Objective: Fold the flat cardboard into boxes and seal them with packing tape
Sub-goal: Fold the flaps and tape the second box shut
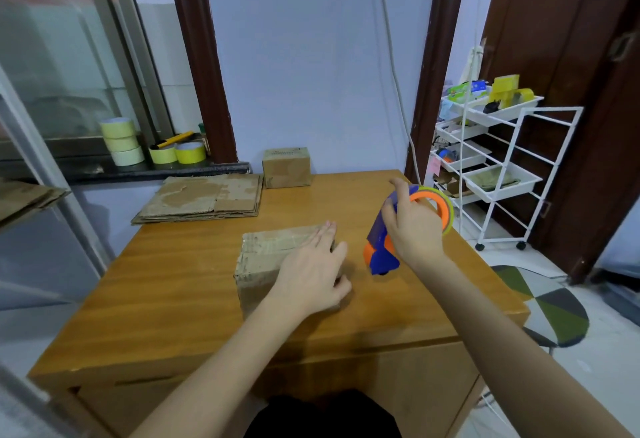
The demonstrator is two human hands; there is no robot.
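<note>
On the wooden bench (194, 302), near its middle, sits the folded box (263, 264), closed flaps up. Its long axis runs from the person toward the far wall, swung a little to the right at the far end. The left hand (311, 275) lies flat on the right part of its top, fingers straight and together pointing away and the thumb spread off the right edge, probably to pin the flaps shut and keep the box from sliding under the tape. Just right of the box, apart from it, the right hand (412, 226) is wrapped round the blue and orange tape dispenser (384, 247), the roll at the far upper end and the handle slanting down toward the person; whether its lower end touches the bench I cannot tell. Glossy streaks on the box top suggest tape already laid, though the view is too soft to be sure. Farther back lie a stack of flat cardboard (204, 198) and a finished box (286, 167) against the wall, handy for the next rounds.
</note>
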